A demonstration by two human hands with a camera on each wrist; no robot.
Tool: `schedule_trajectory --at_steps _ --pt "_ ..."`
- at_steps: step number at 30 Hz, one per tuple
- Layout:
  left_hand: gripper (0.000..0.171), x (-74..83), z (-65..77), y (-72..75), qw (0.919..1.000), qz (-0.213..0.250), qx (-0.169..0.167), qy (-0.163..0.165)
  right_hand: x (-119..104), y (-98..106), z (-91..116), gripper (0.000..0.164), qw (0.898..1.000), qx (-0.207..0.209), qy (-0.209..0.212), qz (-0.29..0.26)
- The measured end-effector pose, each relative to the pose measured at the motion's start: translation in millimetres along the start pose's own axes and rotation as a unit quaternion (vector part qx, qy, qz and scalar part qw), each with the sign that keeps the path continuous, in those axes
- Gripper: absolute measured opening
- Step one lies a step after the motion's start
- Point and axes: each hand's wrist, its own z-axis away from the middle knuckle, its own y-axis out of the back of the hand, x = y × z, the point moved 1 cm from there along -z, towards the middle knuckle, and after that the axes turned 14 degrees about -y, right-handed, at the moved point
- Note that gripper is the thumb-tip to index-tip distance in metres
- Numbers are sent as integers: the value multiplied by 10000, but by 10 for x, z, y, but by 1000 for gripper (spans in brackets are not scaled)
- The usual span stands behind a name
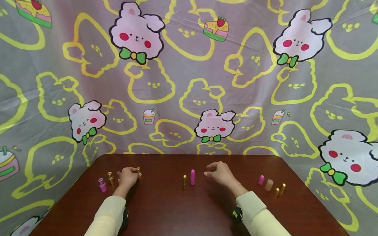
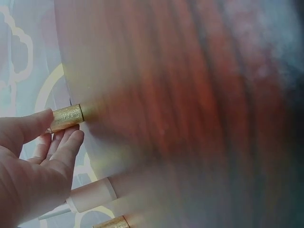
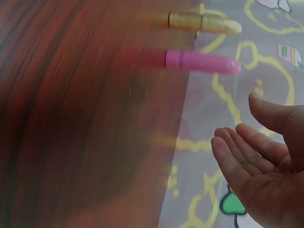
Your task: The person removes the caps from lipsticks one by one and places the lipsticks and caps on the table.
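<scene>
At the left of the table, my left hand (image 1: 128, 177) pinches a gold lipstick tube (image 2: 68, 118) between thumb and fingers. The tube stands upright, its lower end at the tabletop. Beside that hand are a pink lipstick tube (image 1: 102, 185), another gold lipstick tube (image 1: 110, 178) and a pale pink tube (image 2: 92, 195), mostly hidden by the hand in the head view. My right hand (image 1: 221, 174) hovers with relaxed, parted fingers and nothing in them. Nearest to it, mid-table, stand a closed pink lipstick (image 1: 193, 177) and a closed gold lipstick (image 1: 184, 182).
On the right of the table (image 1: 206, 213) stand several lipstick caps: a pink cap (image 1: 261, 179), a beige cap (image 1: 269, 185) and two gold caps (image 1: 276, 192). A patterned cloth (image 1: 183, 65) hangs around the back and sides.
</scene>
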Motion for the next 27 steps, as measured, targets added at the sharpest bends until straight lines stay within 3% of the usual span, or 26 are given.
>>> schedule_trajectory --at_steps 12,27 --pt "18 -28 -1 11 9999 -37 114 -7 -188 -378 -78 32 9977 -395 528 -163" --pt "15 -50 -29 -37 9999 -92 85 -59 -190 -528 -111 9 9969 -337 702 61"
